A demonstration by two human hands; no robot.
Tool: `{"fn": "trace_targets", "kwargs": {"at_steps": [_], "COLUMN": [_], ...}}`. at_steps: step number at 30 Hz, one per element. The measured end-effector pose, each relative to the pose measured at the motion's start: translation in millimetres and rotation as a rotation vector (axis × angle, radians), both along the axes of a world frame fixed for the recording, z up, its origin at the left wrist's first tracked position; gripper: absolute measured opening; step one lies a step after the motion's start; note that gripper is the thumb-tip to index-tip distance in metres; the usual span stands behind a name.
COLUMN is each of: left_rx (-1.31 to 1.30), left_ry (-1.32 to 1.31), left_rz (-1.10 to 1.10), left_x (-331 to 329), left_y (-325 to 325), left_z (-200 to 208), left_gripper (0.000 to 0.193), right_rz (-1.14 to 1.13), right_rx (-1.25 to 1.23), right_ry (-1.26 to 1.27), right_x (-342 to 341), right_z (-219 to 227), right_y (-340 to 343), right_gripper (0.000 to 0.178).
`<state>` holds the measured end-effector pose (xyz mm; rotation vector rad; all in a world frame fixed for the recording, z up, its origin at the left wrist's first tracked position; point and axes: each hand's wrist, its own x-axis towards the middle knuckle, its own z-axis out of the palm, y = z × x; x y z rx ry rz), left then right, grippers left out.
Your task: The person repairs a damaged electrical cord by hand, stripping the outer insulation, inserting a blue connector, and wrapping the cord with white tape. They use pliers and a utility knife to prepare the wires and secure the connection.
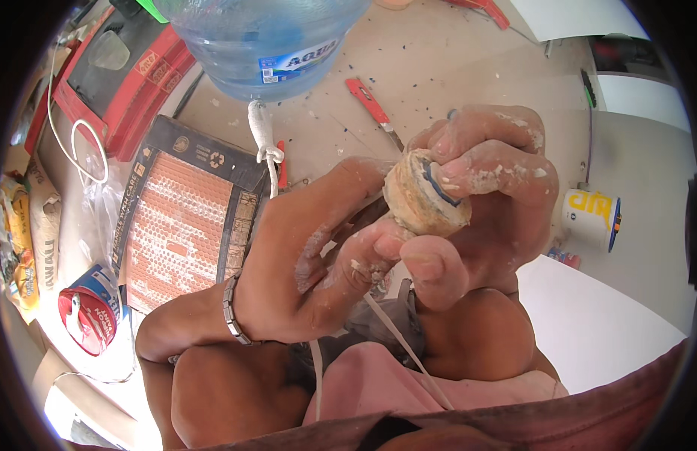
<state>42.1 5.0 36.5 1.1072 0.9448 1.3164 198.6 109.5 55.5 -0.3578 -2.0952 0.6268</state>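
A short, round, cream-coloured piece (pixel 417 199) crusted with a plaster-like coating is held up between both hands, above my knees. A dark blue strip shows along its right-hand end; what kind of thing it is I cannot make out. My left hand (pixel 311 248), with a metal bracelet at the wrist, pinches its lower left side between thumb and fingers. From the right, my right hand (pixel 498 177) grips the piece's blue-edged end, fingertips at the top and thumb below. Dried white material coats the fingers of both hands.
Ahead stands a big clear blue water bottle (pixel 266 45), a knotted white cord (pixel 267 143) below it. A red-handled bladed tool (pixel 371 103) lies beyond my hands. Leftward are an orange-patterned carton (pixel 179 225) and a red-lidded paint can (pixel 89 319); a white-and-yellow can (pixel 589 218) stands right.
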Motion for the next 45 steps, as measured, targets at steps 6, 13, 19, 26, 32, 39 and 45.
{"fn": "trace_targets", "kwargs": {"at_steps": [6, 13, 19, 26, 32, 39, 45], "left_rx": [0.275, -0.022, -0.222, -0.143, -0.059, 0.002, -0.213], "left_ry": [-0.013, -0.407, -0.501, -0.341, -0.267, -0.175, -0.451], "left_rz": [0.120, -0.038, -0.042, -0.030, 0.012, 0.014, 0.028], "left_x": [11, 9, 6, 4, 10, 4, 8], "left_y": [7, -8, -17, -16, -6, -7, -15], "left_z": [-8, 2, 3, -7, -13, -13, -9], "left_gripper": [0.037, 0.039, 0.039, 0.038, 0.039, 0.045, 0.047], "right_rz": [-0.062, -0.018, 0.026, 0.098, -0.020, -0.069, -0.026], "right_rx": [-0.043, 0.062, -0.016, -0.151, -0.186, 0.010, 0.172], "right_ry": [0.106, 0.090, 0.056, 0.089, 0.089, -0.029, -0.051], "right_x": [-6, -19, -25, -22, -17, -15, -20], "right_z": [-6, -7, -9, -20, -31, -16, -17], "right_y": [-10, -1, -5, -8, -12, -12, -7], "right_gripper": [0.053, 0.041, 0.034, 0.041, 0.053, 0.042, 0.042]}}
